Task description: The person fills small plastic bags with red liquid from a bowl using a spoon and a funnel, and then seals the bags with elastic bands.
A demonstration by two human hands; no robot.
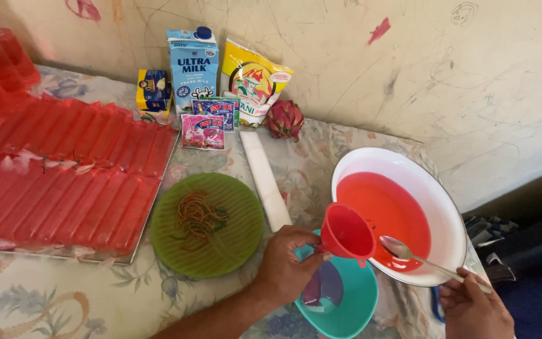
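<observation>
The red funnel [347,232] sits tilted over the near edge of a teal bowl [346,307], its wide mouth turned toward the white basin [434,188] of red liquid [384,213] just to its right. The left hand [283,267] holds the funnel from its left side, the fingers [308,242] curled and pinching it together with what looks like a thin clear bag hanging down into the teal bowl; the bag itself is hard to make out. The left forearm comes in from the lower edge, angled up and to the right.

A metal spoon [399,248] lies with its bowl just right of the funnel, over the basin's near rim and the liquid. Its long handle runs down and to the right into the right hand [475,307], whose fingers [472,282] are pressed around the handle's end. So the funnel lies up and to the left of the right hand, along the line of the spoon, and the spoon's bowl is near the funnel's mouth but apart from it.

Farther out on the flowered tabletop [45,301] are a green plate [221,251] with rubber bands [199,216], a tray of filled red ice-pop bags [64,176], a milk carton [194,69], drink-mix packets [203,130] and a dragon fruit [285,119].
</observation>
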